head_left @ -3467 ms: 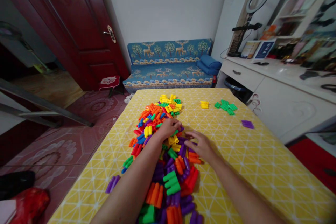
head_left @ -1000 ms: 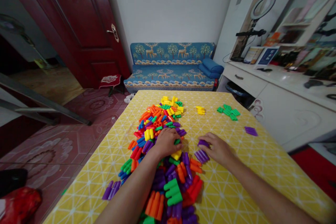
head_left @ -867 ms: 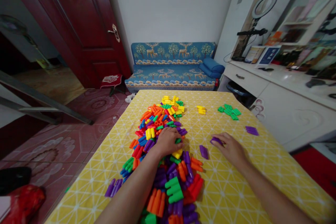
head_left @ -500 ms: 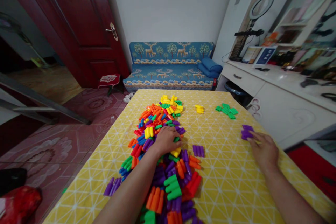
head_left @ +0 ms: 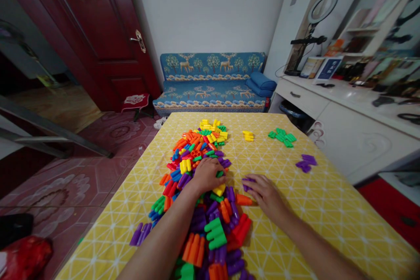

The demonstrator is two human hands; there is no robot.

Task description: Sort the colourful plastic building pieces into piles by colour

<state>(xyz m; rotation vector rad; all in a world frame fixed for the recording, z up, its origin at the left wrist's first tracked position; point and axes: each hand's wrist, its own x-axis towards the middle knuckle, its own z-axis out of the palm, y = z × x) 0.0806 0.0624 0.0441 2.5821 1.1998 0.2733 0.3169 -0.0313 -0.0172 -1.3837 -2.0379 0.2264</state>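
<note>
A long heap of colourful plastic building blocks (head_left: 215,232), each shaped like joined tubes, covers the middle of the table. My left hand (head_left: 208,174) rests on the heap with curled fingers. A green block (head_left: 219,174) shows between its thumb and fingers, closed around it. To the right of the heap, my right hand (head_left: 265,190) has its fingers closed on a purple block (head_left: 247,183) at the tabletop. An orange block (head_left: 244,200) lies just below those fingertips. Farther right are a few purple blocks (head_left: 306,162), several green blocks (head_left: 282,137) and some yellow blocks (head_left: 248,135).
A yellow patterned cloth (head_left: 295,236) covers the table. Beyond it stands a blue sofa (head_left: 210,89). To the right is a white dresser (head_left: 354,135) with a ring light (head_left: 323,7). A red door (head_left: 108,30) and a small stool (head_left: 135,102) are at the left.
My right hand has left the purple blocks at the far right, moved left and closed on the single purple block beside the heap. My left hand stays in place.
</note>
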